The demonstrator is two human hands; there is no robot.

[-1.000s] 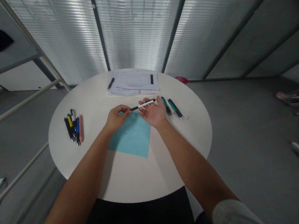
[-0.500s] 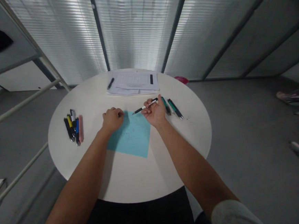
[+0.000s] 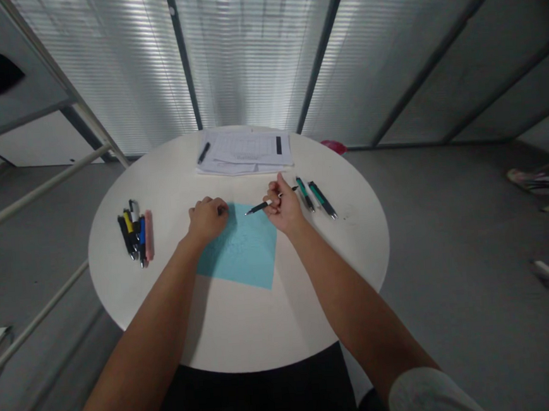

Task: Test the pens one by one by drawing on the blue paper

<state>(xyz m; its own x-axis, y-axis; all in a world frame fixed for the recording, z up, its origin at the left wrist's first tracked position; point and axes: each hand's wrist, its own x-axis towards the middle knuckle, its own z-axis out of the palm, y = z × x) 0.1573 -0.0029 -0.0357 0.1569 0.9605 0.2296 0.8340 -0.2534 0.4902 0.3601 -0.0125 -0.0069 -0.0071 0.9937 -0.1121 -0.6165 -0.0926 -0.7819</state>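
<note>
My right hand (image 3: 284,210) holds a black-and-white pen (image 3: 257,207) between its fingers, thumb raised. The pen's tip points left, over the upper part of a blue sheet of paper (image 3: 254,258) with faint writing. At the sheet's upper left corner rests my left hand (image 3: 208,220), its fingers curled and pinched. Something dark shows by its thumb, too small to name. Just right of my right hand lie a slim green-and-black pen (image 3: 305,194) and a thicker one (image 3: 322,200).
On the round white table (image 3: 247,340), several pens (image 3: 129,236) and a pink pen (image 3: 149,235) lie at the left. A stack of papers (image 3: 237,153) with a dark pen (image 3: 204,153) on it sits at the far edge. Blinds (image 3: 244,56) stand behind.
The pen in my right hand has turned to a flatter angle, its back end dropping behind the fingers. My right thumb has shifted left. My left hand has stayed in place.
</note>
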